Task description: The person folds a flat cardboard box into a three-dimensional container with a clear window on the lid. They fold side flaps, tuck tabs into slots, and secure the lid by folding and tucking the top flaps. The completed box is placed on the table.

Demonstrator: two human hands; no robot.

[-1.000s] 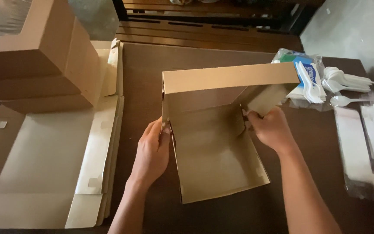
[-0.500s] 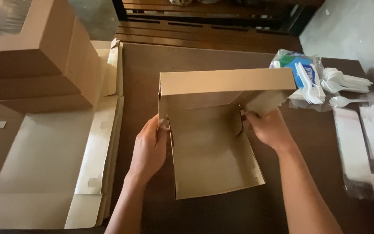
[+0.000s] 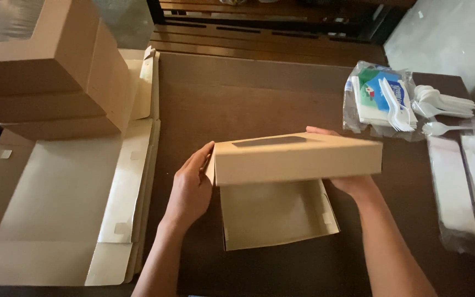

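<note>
While both hands grip it, the box (image 3: 281,192) sits mid-tabletop (image 3: 259,93) between them, long axis running left-right. Left hand (image 3: 189,190) curls on the left wall, right hand (image 3: 353,184) on the right side w/ fingers partly hidden behind the lid (image 3: 298,157); both equally near. Matte tan cardboard, lid w/ window cutout, tilted over the tray.

Dim, soft overhead light, slight motion blur, faint glare upper left

My right hand (image 3: 353,184) lies mostly hidden behind the box lid (image 3: 298,158); my fingertips there cannot be seen.
</note>
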